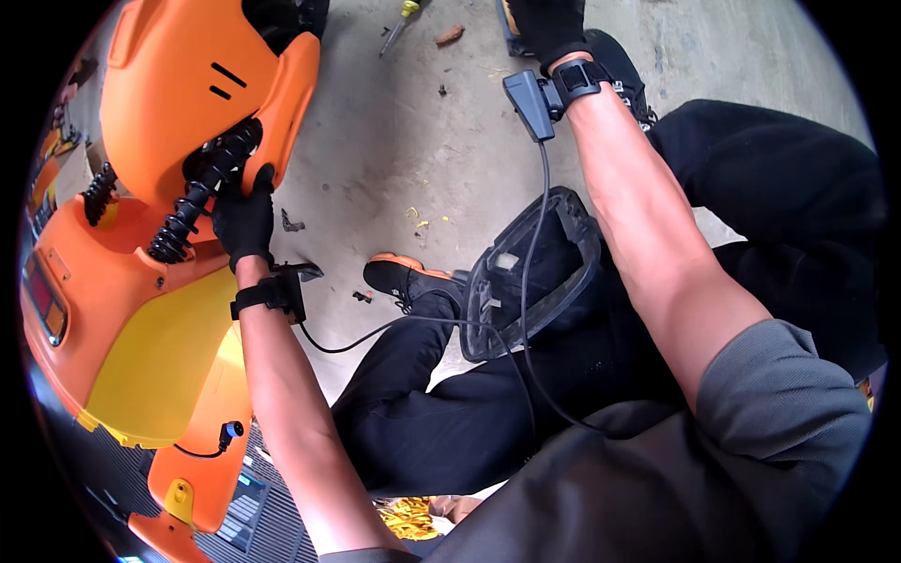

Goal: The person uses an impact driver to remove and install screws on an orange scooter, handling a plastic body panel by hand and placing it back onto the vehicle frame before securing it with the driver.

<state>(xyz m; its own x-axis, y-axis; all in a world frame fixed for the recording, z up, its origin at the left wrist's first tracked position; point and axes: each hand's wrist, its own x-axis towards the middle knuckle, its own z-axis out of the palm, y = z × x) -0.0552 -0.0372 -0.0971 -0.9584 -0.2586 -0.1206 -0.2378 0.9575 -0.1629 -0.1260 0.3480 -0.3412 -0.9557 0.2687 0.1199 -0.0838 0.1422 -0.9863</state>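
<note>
My gloved left hand (242, 218) is closed on an orange part (283, 108) beside a black coil-spring shock absorber (192, 206), below a large orange body panel (169, 113) at the upper left. My gloved right hand (546, 28) reaches to the top edge, by a dark object with a tan edge (511, 33); its fingers are mostly out of view, so I cannot tell what it holds. A black plastic tray-like cover (474, 310) lies over my leg. Wrist devices with cables are strapped on both my arms.
An orange and yellow vehicle body (84, 310) fills the left. A yellow-handled screwdriver (399, 23) and small scraps lie on the concrete floor (357, 150). My bent legs occupy the right and bottom. Yellow bundled material (408, 516) shows at the bottom.
</note>
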